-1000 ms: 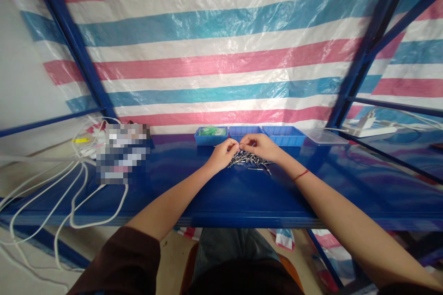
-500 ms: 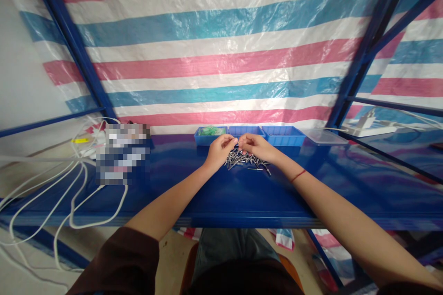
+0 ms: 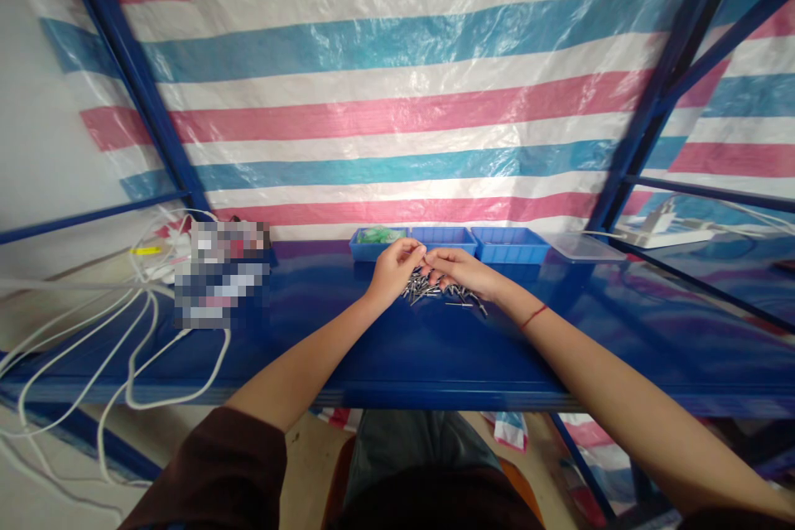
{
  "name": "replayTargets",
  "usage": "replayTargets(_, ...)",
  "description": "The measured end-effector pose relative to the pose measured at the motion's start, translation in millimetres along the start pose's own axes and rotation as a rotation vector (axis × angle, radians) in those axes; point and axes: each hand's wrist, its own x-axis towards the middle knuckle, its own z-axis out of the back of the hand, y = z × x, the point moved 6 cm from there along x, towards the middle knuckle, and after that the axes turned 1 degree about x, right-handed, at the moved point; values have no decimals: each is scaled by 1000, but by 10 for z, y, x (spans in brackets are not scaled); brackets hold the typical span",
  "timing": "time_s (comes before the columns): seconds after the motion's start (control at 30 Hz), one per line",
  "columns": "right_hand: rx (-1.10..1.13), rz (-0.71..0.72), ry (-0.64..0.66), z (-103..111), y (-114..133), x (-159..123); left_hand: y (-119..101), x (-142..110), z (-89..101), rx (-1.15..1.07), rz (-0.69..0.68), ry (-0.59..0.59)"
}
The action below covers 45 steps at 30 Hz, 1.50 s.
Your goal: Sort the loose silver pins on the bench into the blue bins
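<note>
My left hand (image 3: 395,272) and my right hand (image 3: 464,271) meet at the fingertips, just above a pile of small metal pins (image 3: 417,287) that look like blind rivets. The left thumb and forefinger are pinched together. Against them press the bent fingers of the right hand, also closed. Whatever lies between the fingertips is hidden or too small to name. Part of the pile is covered by the right hand. One thin pin (image 3: 458,304) lies apart at the pile's near edge.
Behind the hands stand three blue bins: the left bin (image 3: 365,252) holds green-wrapped stuff, beside a middle bin (image 3: 460,238) and a right bin (image 3: 513,252). A clear lid (image 3: 587,246) and power strip (image 3: 664,232) lie right. White cables (image 3: 149,331) and a blurred bundle sit left.
The right fingers have moved slightly left and tilted down, closing the small gap to the left fingertips. My left hand has hardly moved, and the pile looks the same.
</note>
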Motion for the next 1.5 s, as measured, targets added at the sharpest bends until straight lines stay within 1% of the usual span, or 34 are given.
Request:
replayTargets(0.13, 6, 14, -24, 11, 6, -2, -48, -4, 6, 23, -9, 3)
replayTargets(0.27, 3, 82, -144, 97, 59, 5, -79, -1, 25, 37, -7, -20)
replayTargets(0.4, 28, 166, -252, 167, 179, -23, -46, 1, 22, 44, 15, -14)
replayTargets(0.53, -33, 236, -295, 194, 287, -60, 41, 2, -27, 35, 45, 54)
replayTargets(0.67, -192, 283, -292, 190, 312, -55, 118, -13, -115, 62, 71, 179)
replayTargets(0.7, -219, 287, -283, 191, 308, -47, 129, -18, -127, 80, 76, 195)
replayTargets(0.77, -237, 284, -280, 230, 293, -27, 152, -27, -125, 134, 95, 187)
replayTargets(0.83, -238, 272, -328, 356, 276, -18, 166, -35, -105, 215, 112, 163)
replayTargets(0.9, -275, 277, -464, 595, 266, -47, 152, -46, -97, 308, 89, 168)
replayTargets(0.93, -320, 290, -568, 748, 265, -85, 131, -55, -106, 355, 55, 194)
replayTargets(1.0, -509, 298, -793, 1054, 254, -198, 74, -86, -149, 445, -40, 283)
replayTargets(1.03, -641, 276, -884, 1184, 236, -253, 45, -110, -176, 492, -89, 337)
replayTargets(1.07, -778, 234, -945, 1291, 207, -295, 20, -137, -203, 540, -129, 389)
replayTargets(1.13, -1030, 146, -927, 1412, 131, -314, -8, -193, -249, 633, -169, 483)
replayTargets(1.17, -1117, 124, -908, 1438, 105, -317, -9, -217, -265, 673, -166, 521)
replayTargets(1.2, -1178, 117, -888, 1441, 92, -316, -9, -240, -283, 699, -162, 559)
replayTargets(1.27, -1217, 146, -866, 1391, 120, -313, -14, -272, -311, 716, -159, 609)
replayTargets(1.33, -1185, 195, -831, 1281, 190, -294, -29, -285, -332, 712, -173, 626)
replayTargets(1.37, -1160, 221, -792, 1207, 226, -274, -38, -285, -340, 713, -183, 625)
replayTargets(1.5, -1070, 302, -533, 843, 304, -163, -71, -279, -366, 756, -218, 612)
